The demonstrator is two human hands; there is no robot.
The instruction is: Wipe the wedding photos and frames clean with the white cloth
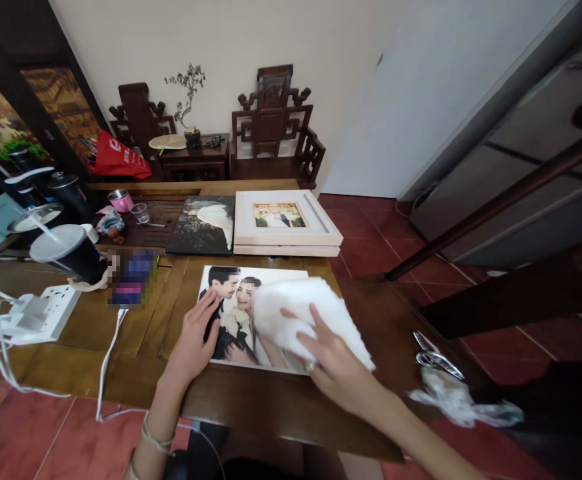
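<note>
A wedding photo panel (pixel 235 320) lies flat on the wooden table near its front edge. My left hand (pixel 198 337) rests on the panel's left side, fingers stretched out flat with nothing in them. My right hand (pixel 328 350) holds a white paper towel (pixel 333 307), which is spread over the panel's right part and hides it. The towel reaches past the panel's right edge. Behind the panel lie a dark photo panel (pixel 201 227) and a white picture frame (pixel 315 220), side by side.
A phone (pixel 133 279) on a white cable, a power strip (pixel 58 310) and a dark lidded cup (pixel 78 257) occupy the table's left side. Farther back are a pink mug (pixel 119 201) and a red bag (pixel 118 157). Scissors (pixel 438 357) and crumpled clear plastic (pixel 451 397) lie at right.
</note>
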